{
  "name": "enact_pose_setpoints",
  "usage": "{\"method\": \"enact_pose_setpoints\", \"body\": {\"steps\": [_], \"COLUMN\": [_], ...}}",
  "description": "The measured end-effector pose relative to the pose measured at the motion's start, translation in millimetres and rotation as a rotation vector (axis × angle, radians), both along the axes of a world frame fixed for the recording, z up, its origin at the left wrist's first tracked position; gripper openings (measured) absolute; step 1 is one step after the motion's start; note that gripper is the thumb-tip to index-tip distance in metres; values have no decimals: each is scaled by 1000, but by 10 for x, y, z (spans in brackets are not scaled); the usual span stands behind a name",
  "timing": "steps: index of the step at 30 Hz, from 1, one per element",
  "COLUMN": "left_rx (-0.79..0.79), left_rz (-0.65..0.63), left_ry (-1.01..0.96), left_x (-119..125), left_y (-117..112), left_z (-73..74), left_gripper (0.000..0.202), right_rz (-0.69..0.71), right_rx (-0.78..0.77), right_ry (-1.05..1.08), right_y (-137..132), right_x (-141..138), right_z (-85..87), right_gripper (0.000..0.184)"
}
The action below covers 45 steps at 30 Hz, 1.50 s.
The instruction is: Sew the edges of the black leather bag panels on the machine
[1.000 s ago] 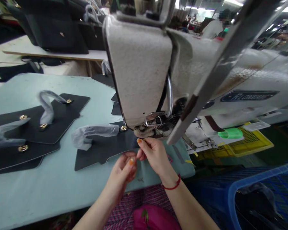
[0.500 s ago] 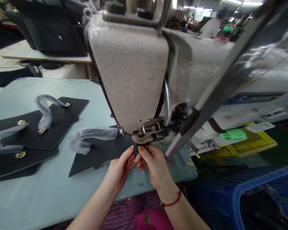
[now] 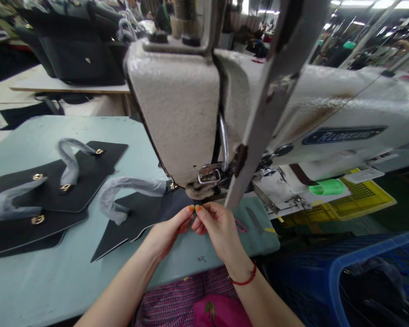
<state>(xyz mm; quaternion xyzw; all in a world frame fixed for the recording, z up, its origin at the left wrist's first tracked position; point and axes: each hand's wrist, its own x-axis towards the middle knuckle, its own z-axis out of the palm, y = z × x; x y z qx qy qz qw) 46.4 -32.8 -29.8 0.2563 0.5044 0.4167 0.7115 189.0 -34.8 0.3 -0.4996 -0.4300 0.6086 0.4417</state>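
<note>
Under the head of a white sewing machine (image 3: 177, 113), my left hand (image 3: 168, 230) and my right hand (image 3: 220, 227) meet, thumb tips nearly touching. Both pinch the front edge of a small black leather piece; its gripped part is mostly hidden by my fingers. Grained black leather (image 3: 175, 203) shows just left of my thumbs, reaching toward the presser foot area. It lies on a flat black panel (image 3: 139, 209), which carries a curved, plastic-wrapped handle (image 3: 136, 186) with a gold fitting. The needle is out of sight behind the machine head.
More black panels (image 3: 88, 195) with wrapped handles lie at left on the pale green table (image 3: 88, 290). A pink-handled tool (image 3: 240, 225) rests right of my hand. A grey metal bar (image 3: 259, 118) slants in front of the machine. A blue basket (image 3: 337, 272) stands lower right.
My thumbs have come closer together, covering the dark piece seen between them before. The black panel has shifted and turned slightly, its near corner lower left. The camera view has turned a little.
</note>
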Motion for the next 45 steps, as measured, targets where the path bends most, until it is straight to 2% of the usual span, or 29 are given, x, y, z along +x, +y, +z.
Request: {"method": "enact_pose_setpoints", "body": {"steps": [8,15,24,32,41,45], "left_rx": [-10,-42,112,166,138,112], "left_rz": [8,121,125,175,342,441], "left_ry": [-32,-30,-35,-22,-53,-65], "left_x": [38,79,66,93,209,343], "left_y": [51,160,234,262,244,182], "left_z": [37,105,1,24,30,59], "left_gripper": [51,46,38,34,32,36], "right_rz": [-2,-19,1,52,76,72], "right_rx": [10,-9,-138,-159,-161,-160], "right_ry": [33,55,38,56,88,99], "right_y": [27,-59,-277,-379,-409,-412], "right_x": [1,23,48,48,76,97], "right_z": [-80,-166,-345,-431,-459,-493], "right_gripper": [34,32,29,29,32,35]}}
